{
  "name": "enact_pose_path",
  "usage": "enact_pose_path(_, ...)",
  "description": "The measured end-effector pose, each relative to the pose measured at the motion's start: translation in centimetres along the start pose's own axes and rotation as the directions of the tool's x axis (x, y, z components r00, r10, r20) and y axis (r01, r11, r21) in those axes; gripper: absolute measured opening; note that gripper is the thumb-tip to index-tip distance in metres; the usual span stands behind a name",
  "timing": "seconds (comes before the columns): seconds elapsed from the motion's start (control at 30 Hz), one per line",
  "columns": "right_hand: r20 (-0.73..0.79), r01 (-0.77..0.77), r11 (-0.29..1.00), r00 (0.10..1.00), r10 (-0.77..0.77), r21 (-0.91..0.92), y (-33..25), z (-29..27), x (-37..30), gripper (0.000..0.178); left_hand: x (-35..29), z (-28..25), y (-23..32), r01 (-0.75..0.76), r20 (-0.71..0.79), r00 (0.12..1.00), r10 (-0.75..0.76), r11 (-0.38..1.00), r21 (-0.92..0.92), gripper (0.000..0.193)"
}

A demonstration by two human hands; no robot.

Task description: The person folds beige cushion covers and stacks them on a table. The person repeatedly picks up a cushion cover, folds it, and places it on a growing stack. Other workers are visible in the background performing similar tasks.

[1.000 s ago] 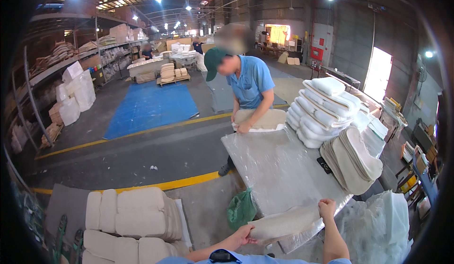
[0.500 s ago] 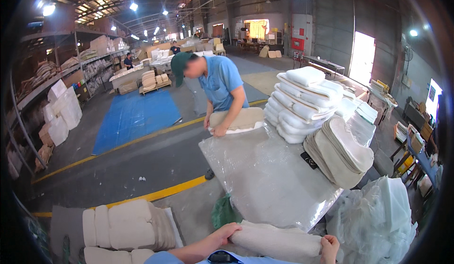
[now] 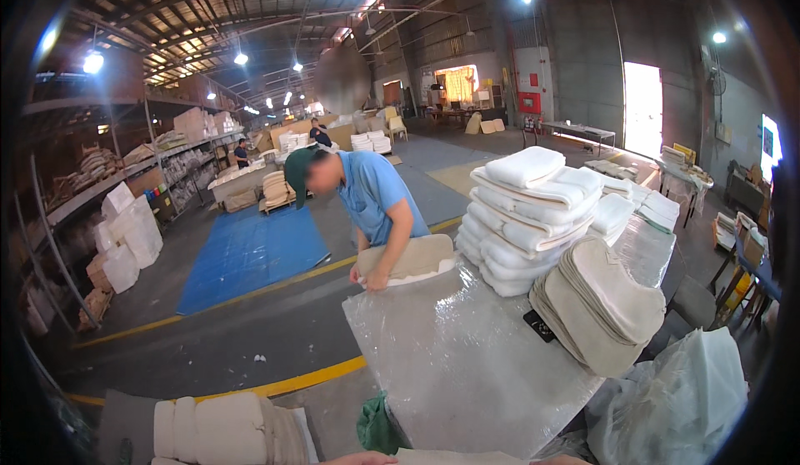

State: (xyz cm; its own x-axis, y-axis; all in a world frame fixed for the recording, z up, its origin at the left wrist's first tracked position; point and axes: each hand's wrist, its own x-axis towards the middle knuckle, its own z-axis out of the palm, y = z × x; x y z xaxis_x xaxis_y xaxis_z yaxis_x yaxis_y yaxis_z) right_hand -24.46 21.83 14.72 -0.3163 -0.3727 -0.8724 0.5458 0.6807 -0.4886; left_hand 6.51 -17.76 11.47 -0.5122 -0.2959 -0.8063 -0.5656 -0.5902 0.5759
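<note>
At the bottom edge, a beige fabric piece (image 3: 457, 457) stretches between my hands, most of it cut off by the frame. My left hand (image 3: 367, 458) grips its left end, and my right hand (image 3: 562, 460) has the right end; only slivers of both hands show. Just beyond lies a table covered in clear plastic (image 3: 467, 365). Across it, a co-worker (image 3: 379, 198) in a blue shirt and green cap bends over a beige piece with a white layer (image 3: 408, 258), both hands on it.
A tall stack of white padding (image 3: 533, 215) stands on the table beside stacked beige pieces (image 3: 596, 307) and a black phone-like object (image 3: 539, 326). Clear plastic bags (image 3: 671, 402) crowd the right side. Beige bundles (image 3: 229, 427) lie at lower left; a green bag (image 3: 379, 425) hangs by the table.
My view has tilted up, so my hands and the beige fabric piece have slid mostly out at the bottom. The co-worker stays bent over the same piece.
</note>
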Motion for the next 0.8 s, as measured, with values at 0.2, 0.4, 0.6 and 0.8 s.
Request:
enact_pose_path(0.2,0.224,0.0,1.0,0.975,-0.006,0.024,-3.2,-0.7,2.5,0.055,1.4,1.3,2.1,0.08,-0.048,0.996,-0.077,0.995,0.056,0.051)
enact_pose_path(0.4,0.352,-0.09,0.995,0.934,0.067,0.05,-2.5,-0.8,5.5,0.055,3.4,1.0,-3.4,0.167,-0.102,0.983,-0.154,0.977,0.132,0.056)
enact_pose_path(0.6,0.393,-0.161,0.955,0.918,0.052,0.25,1.4,-1.8,7.0,0.055,2.6,3.4,-3.6,0.136,-0.102,0.988,-0.112,0.954,0.268,0.06)
enact_pose_path(0.8,0.154,-0.297,0.952,0.947,0.283,0.076,3.4,-2.2,12.8,0.039,5.6,2.1,-4.7,0.084,0.023,0.996,-0.089,0.982,0.168,0.059)
